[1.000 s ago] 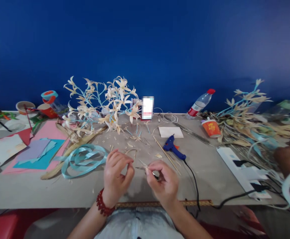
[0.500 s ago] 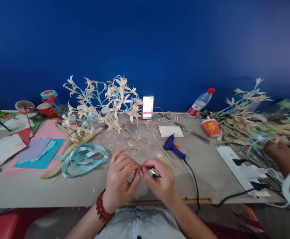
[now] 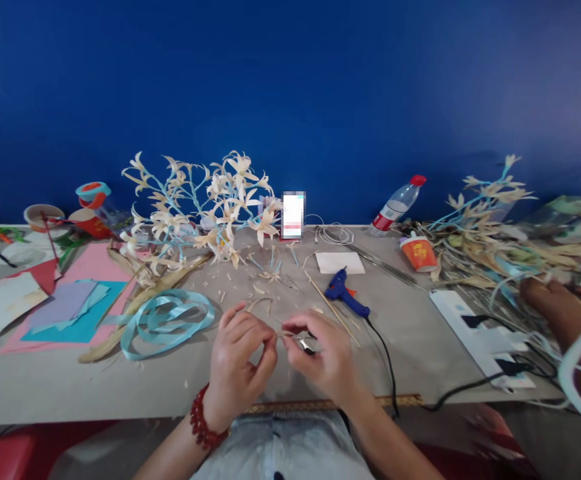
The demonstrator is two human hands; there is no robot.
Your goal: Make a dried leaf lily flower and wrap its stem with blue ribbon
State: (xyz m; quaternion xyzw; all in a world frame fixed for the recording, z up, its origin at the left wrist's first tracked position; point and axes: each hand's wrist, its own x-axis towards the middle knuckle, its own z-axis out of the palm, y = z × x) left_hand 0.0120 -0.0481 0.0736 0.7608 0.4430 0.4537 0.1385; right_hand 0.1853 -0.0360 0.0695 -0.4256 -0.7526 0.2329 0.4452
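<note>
My left hand, with a red bead bracelet on its wrist, is closed in a pinch over the near middle of the table. Facing it, my right hand pinches a thin tan strip, perhaps dried husk. The strip's left end meets my left fingertips, which seem to hold it too. A small metal and black tool shows by my right fingers; whether it is held or lying there I cannot tell. Beyond my hands lie small husk scraps and a blue glue gun.
Cream husk flowers on blue stems stand behind. Blue ribbon and coloured paper lie left. Rightward are a paper cup, a bottle, a power strip with cords and another person's hand. A phone stands centrally.
My fingertips have moved slightly apart, and more of the tan strip shows between them. My right hand has turned a little. The view has shifted slightly.
</note>
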